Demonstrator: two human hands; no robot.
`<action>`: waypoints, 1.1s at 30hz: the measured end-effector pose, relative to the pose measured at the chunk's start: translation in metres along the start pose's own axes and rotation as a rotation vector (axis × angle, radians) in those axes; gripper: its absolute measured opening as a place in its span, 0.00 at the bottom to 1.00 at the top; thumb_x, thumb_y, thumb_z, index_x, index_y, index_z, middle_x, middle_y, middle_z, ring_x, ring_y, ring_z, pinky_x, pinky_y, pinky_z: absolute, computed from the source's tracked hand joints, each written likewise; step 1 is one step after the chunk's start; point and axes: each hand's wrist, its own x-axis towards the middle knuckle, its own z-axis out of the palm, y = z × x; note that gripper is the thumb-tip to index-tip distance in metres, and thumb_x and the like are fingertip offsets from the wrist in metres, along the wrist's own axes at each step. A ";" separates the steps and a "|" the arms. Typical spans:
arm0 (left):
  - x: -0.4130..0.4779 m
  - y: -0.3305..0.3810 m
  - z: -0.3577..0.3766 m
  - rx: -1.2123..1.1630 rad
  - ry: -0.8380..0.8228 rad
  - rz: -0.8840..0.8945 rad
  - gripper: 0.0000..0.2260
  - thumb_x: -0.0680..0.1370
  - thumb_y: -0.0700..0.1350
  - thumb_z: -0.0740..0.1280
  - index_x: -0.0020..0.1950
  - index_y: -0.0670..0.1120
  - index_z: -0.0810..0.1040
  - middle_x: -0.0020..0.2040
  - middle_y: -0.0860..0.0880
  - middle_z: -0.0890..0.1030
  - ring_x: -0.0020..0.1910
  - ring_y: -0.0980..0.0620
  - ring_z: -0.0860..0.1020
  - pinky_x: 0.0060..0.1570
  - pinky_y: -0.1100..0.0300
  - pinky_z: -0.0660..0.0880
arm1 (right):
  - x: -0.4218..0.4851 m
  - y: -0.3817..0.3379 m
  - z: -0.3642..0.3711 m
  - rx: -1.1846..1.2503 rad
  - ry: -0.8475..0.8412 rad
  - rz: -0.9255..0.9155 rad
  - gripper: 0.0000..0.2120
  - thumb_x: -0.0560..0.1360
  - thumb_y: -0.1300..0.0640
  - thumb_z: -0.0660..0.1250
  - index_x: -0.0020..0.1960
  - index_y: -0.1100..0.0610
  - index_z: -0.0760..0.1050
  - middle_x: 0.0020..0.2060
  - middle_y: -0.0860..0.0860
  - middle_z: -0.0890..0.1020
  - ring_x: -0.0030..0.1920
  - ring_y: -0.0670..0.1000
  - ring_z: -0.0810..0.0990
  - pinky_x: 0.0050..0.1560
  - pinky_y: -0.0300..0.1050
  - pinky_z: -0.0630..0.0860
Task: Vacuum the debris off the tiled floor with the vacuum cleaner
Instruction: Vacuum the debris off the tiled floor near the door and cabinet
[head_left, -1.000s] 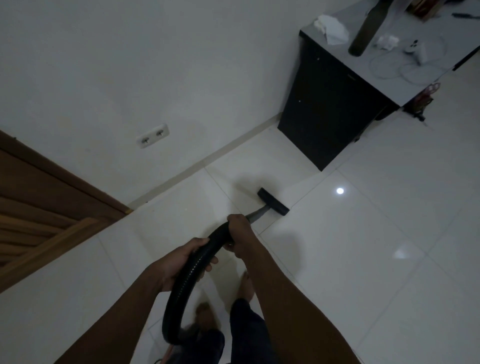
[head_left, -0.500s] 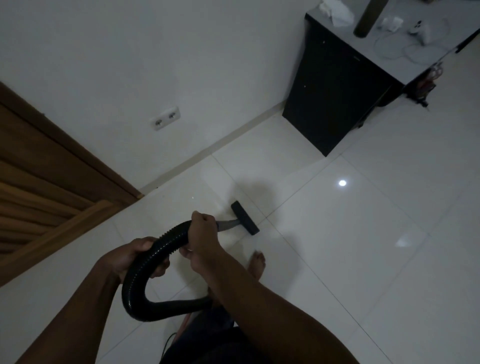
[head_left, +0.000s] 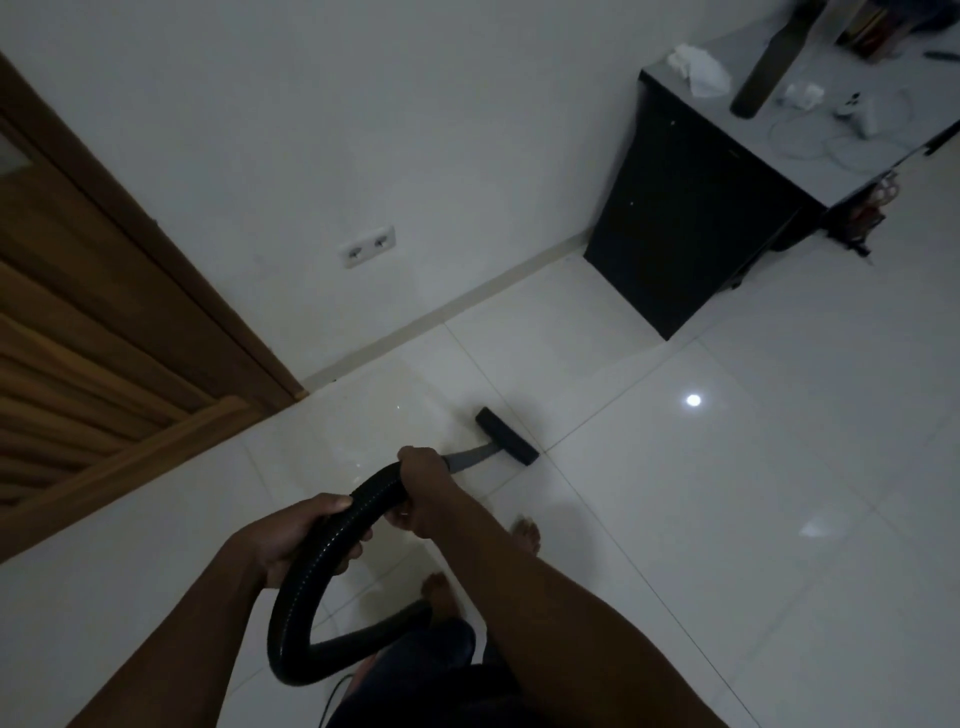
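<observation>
I've got my right hand (head_left: 423, 483) clamped over the front end of the black hose (head_left: 283, 623), just behind the grey wand (head_left: 467, 460), to steer it; my left hand (head_left: 296, 540) curls round the hose a little further back, I judge to carry the slack looping behind both grips. Ahead of the grip the nozzle (head_left: 506, 435) sits flat on the tiled floor (head_left: 675, 519). I can't make out any debris in this dim light, and the vacuum's body is out of frame
</observation>
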 end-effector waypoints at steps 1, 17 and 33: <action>-0.001 -0.001 -0.001 0.000 0.007 -0.008 0.28 0.46 0.54 0.85 0.38 0.40 0.86 0.37 0.41 0.80 0.31 0.48 0.78 0.32 0.57 0.74 | 0.001 0.003 -0.001 -0.004 -0.011 -0.006 0.08 0.79 0.53 0.58 0.54 0.57 0.67 0.55 0.58 0.76 0.49 0.54 0.76 0.37 0.44 0.75; -0.004 -0.005 0.003 -0.054 -0.017 0.009 0.28 0.43 0.51 0.86 0.35 0.38 0.83 0.32 0.39 0.78 0.26 0.47 0.76 0.29 0.59 0.75 | 0.002 0.020 -0.007 0.130 -0.079 -0.028 0.08 0.79 0.54 0.58 0.56 0.57 0.68 0.54 0.58 0.76 0.49 0.55 0.77 0.37 0.48 0.75; 0.036 0.015 0.041 0.214 0.046 -0.031 0.45 0.52 0.62 0.83 0.60 0.37 0.77 0.42 0.42 0.82 0.35 0.50 0.77 0.30 0.60 0.75 | 0.015 -0.006 -0.064 0.183 0.080 -0.109 0.10 0.79 0.54 0.58 0.58 0.56 0.68 0.58 0.59 0.75 0.53 0.56 0.77 0.41 0.48 0.77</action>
